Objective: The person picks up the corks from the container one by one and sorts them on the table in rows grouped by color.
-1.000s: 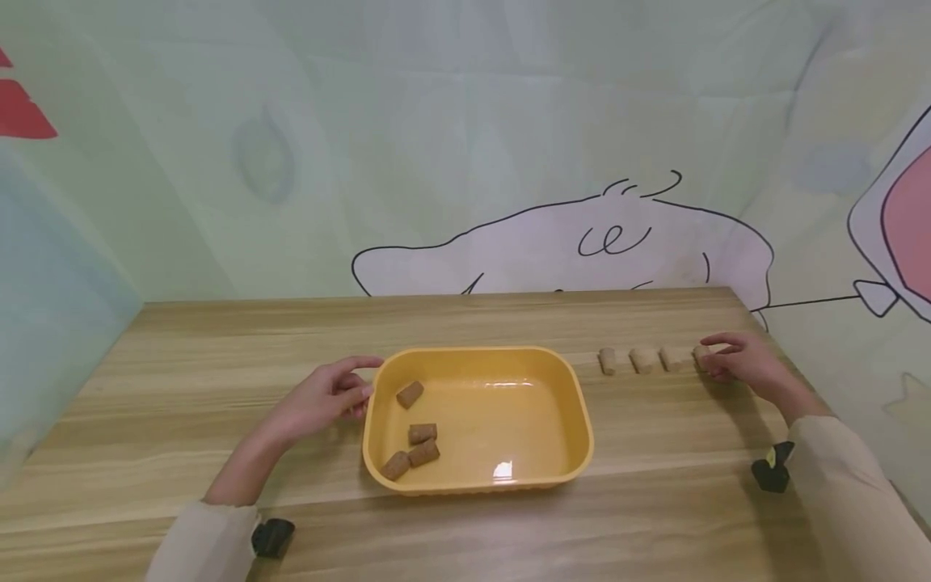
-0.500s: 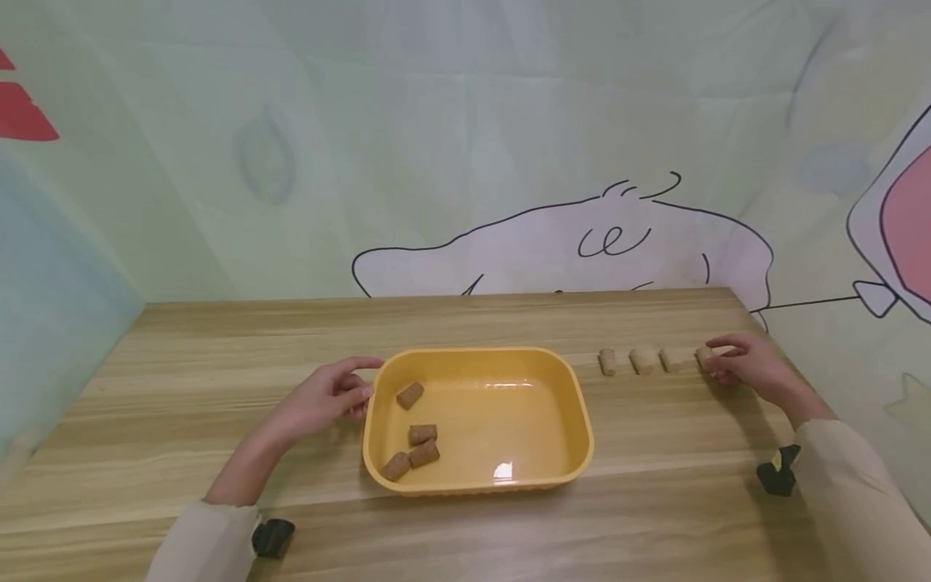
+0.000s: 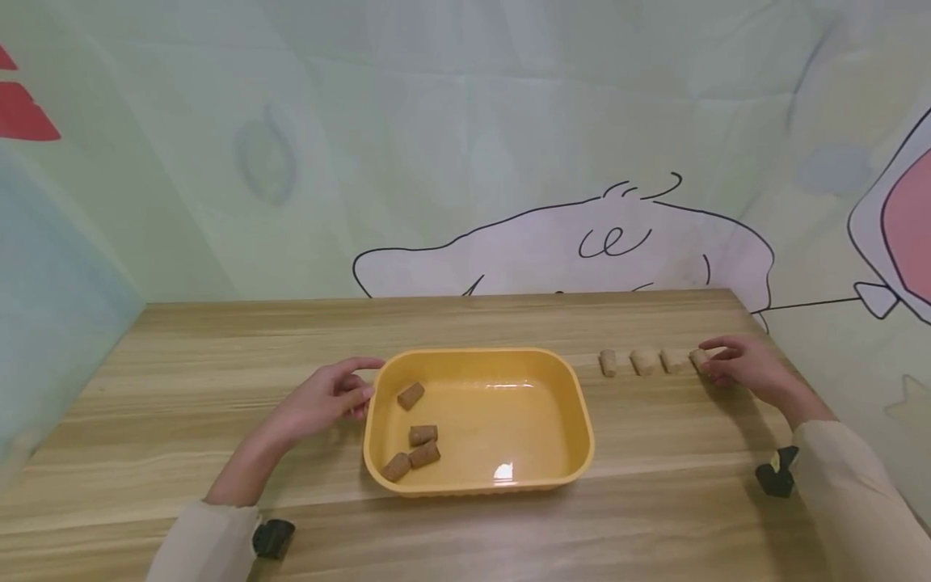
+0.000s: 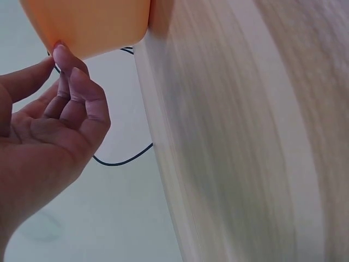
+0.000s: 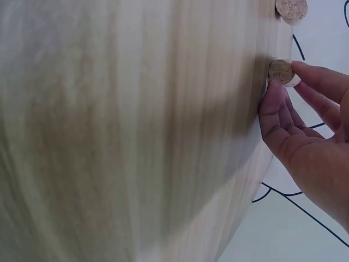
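At the table's right side my right hand (image 3: 745,368) pinches a cork stopper (image 3: 699,360) between thumb and fingers. The right wrist view shows the round end of this cork (image 5: 281,71) close over the wood. It is the rightmost in a row of light corks, with another cork (image 3: 671,360) just left of it. My left hand (image 3: 323,396) touches the left side of a yellow plastic tray (image 3: 476,489), index finger stretched to the far left corner and thumb against the wall. Several darker corks (image 3: 425,453) lie in the tray's left part.
The wooden table (image 3: 218,347) meets a printed cloth backdrop (image 3: 436,162) along its far edge. Two more light corks stand in the row, including the leftmost cork (image 3: 608,363), a short way right of the tray.
The cork in my right hand shifted slightly right, then back left, and now leans with its top leftward. My left hand, the tray and the other corks stay put.
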Demonstrator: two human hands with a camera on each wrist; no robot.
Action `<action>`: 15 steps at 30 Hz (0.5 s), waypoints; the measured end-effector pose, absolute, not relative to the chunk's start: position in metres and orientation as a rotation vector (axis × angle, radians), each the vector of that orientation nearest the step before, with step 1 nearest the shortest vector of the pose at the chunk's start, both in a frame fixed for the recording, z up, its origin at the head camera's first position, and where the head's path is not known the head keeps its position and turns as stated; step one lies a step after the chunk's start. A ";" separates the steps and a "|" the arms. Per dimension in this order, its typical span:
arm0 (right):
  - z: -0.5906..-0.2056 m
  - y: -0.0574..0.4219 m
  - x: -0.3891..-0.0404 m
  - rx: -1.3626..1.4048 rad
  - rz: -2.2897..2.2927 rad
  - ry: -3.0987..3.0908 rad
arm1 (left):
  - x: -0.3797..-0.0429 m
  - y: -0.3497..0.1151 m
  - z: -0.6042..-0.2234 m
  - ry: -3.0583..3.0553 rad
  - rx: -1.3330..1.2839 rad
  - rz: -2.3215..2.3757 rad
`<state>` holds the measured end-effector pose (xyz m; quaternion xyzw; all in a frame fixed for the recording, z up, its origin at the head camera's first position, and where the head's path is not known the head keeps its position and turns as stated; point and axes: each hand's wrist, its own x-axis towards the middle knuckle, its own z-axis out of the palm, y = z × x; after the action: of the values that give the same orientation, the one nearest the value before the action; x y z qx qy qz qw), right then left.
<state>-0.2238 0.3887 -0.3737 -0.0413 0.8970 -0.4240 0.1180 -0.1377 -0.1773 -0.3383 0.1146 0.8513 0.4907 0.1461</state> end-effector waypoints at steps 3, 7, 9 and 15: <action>-0.374 0.390 -0.224 -0.112 -1.267 2.602 | -0.138 -0.177 -0.339 2.453 0.330 1.409; -0.374 0.391 -0.224 -0.092 -1.292 2.579 | -0.138 -0.178 -0.339 2.454 0.329 1.411; -0.373 0.391 -0.224 -0.082 -1.295 2.574 | -0.138 -0.178 -0.339 2.451 0.331 1.418; -0.371 0.391 -0.223 -0.073 -1.262 2.585 | -0.138 -0.178 -0.339 2.445 0.330 1.424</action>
<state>-0.2228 0.3908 -0.3712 -0.0251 0.8905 -0.4348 0.1314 -0.1381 -0.1778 -0.3392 0.1146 0.8491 0.4945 0.1459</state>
